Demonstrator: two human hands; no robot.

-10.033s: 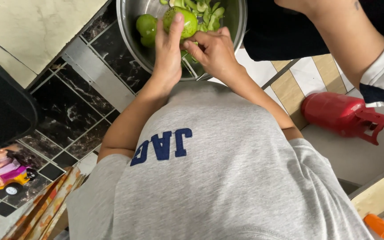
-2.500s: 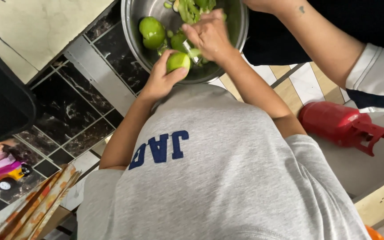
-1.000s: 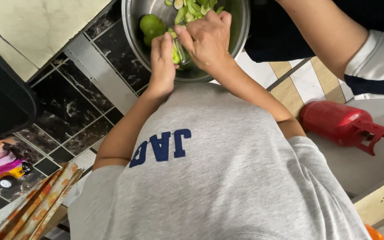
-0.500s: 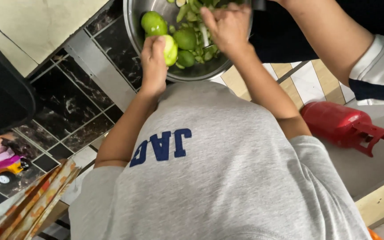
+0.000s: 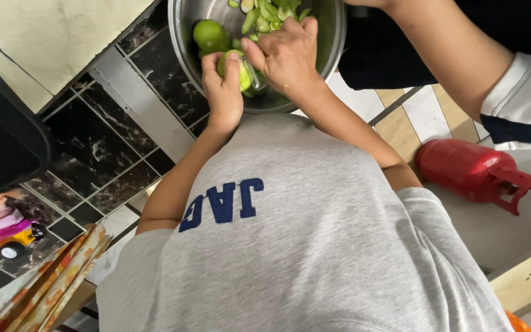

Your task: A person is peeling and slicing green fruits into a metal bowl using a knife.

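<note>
A steel bowl holds a whole green fruit and several pale green cut pieces. My left hand grips another green fruit over the bowl's near rim. My right hand is closed just right of it, and a thin metal blade shows against the fruit. My grey shirt fills the lower half of the view.
Another person's arm, with a white sleeve and dark clothing, reaches the bowl from the upper right. A red gas cylinder lies at right on the tiled floor. A toy car and a dark object sit at left.
My right hand has come back from the far side of the bowl to the fruit in my left hand. My left hand has stayed at the rim with the fruit.
</note>
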